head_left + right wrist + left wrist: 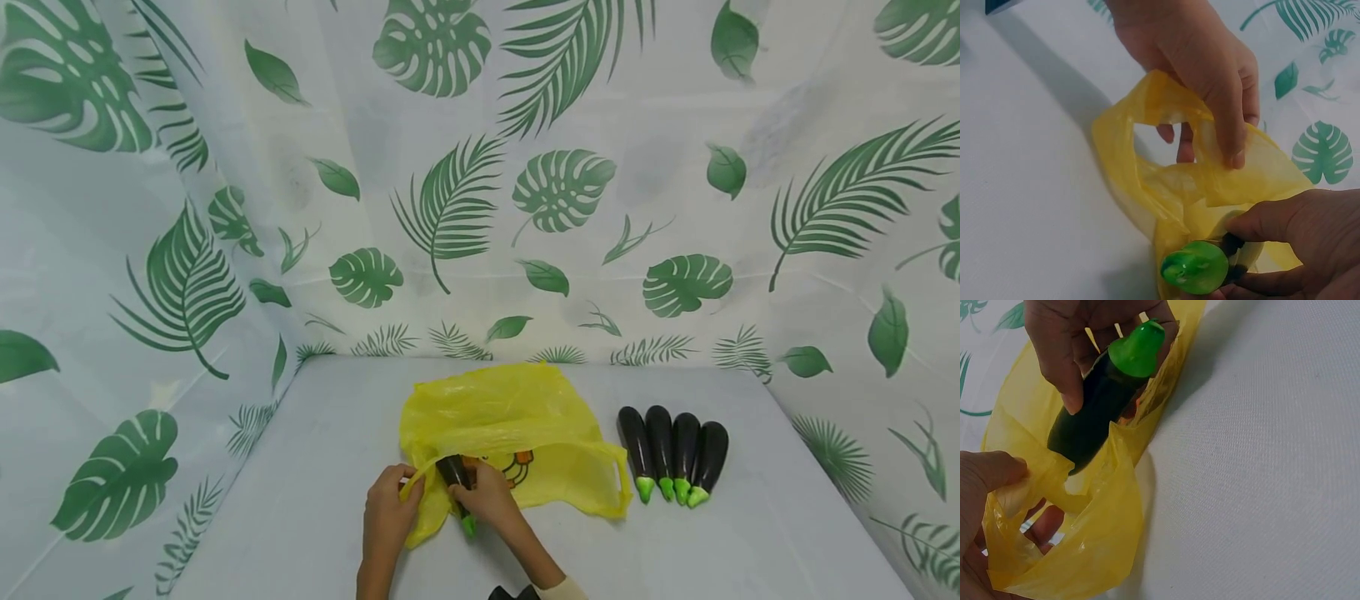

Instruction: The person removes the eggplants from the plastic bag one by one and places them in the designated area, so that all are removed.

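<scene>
A yellow plastic bag (pixel 510 408) lies on the table with its mouth toward me. My left hand (pixel 388 508) pinches the bag's left handle between thumb and fingers, holding that side up. In my right hand (pixel 487 496) is a dark eggplant (pixel 1094 412) with a bright green cap, gripped between thumb and fingers. Its rounded dark end points into the bag mouth, while the green cap (pixel 1194 267) faces out toward me. The left wrist view shows the eggplant's lower end partly behind the yellow plastic.
Several more eggplants (pixel 660 454) lie side by side right of the bag, green caps toward me. A white cloth covers the table (pixel 292 508). Leaf-printed curtains (pixel 465 192) stand behind and at both sides. The bag's right handle (pixel 622 483) spreads toward those eggplants.
</scene>
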### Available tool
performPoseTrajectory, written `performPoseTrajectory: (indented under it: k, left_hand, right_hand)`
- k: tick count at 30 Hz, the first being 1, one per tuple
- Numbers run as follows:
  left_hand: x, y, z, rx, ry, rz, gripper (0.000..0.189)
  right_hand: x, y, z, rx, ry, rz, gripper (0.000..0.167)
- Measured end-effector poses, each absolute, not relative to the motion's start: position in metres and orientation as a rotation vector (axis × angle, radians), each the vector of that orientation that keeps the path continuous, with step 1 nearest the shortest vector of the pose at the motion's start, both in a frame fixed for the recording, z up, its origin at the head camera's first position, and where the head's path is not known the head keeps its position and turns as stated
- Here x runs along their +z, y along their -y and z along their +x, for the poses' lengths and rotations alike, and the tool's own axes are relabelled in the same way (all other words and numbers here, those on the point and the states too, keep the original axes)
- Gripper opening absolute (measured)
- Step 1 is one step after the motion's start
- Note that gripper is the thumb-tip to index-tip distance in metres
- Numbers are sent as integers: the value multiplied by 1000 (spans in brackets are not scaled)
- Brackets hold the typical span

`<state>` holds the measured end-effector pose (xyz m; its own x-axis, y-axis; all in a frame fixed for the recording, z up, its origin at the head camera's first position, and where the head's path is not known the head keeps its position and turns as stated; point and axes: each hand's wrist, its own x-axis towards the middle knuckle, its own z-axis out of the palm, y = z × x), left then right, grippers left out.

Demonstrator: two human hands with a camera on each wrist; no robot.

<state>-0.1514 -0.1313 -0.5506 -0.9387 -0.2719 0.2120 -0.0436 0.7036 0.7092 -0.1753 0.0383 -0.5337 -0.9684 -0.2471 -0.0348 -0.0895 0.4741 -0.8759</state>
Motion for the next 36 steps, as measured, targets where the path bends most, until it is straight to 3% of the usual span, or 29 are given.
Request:
performPoseTrajectory:
  k: [12, 36]
  left_hand:
    - [-553, 130, -150, -1032, 2614, 245, 8]
    - [-552, 128, -152, -1055, 2641, 286, 8]
  right_hand:
    - [-532, -52, -171, -1498, -2439, -216, 57]
    - [-498, -76, -150, -1381, -2118, -273, 53]
